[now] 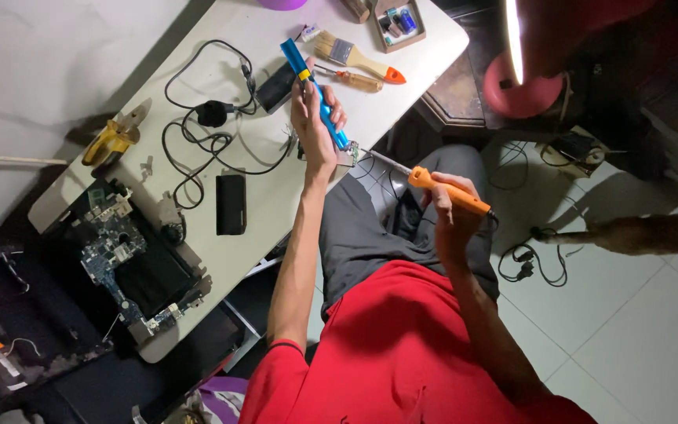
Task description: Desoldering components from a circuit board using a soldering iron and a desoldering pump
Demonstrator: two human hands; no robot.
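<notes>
A person in a red shirt, seen from above, sits at a white counter (276, 196) with a tool in each hand. The left hand (313, 110) is closed around a long blue pump tool (314, 93), probably a solder sucker. It is held at a slant, its lower tip close to a small circuit part (347, 155) at the counter's near edge, probably so the tip can reach the work. The right hand (453, 206) grips the orange handle of a soldering iron (445, 188). It is held off the counter above the person's lap, its thin metal tip pointing toward the same small part; whether the tip touches it cannot be told.

Farther out on the counter lie a black cable (205, 118) in loose loops, a black rectangular block (231, 203), yellow-handled pliers (111, 140), and an opened laptop with a blue circuit board (111, 251) exposed. Near the far edge are a flat paintbrush (355, 56), an orange-handled screwdriver (355, 78) and a small open box (398, 22). On the tiled floor (653, 330) to the right are more cable (531, 263) and a pink round object (523, 94).
</notes>
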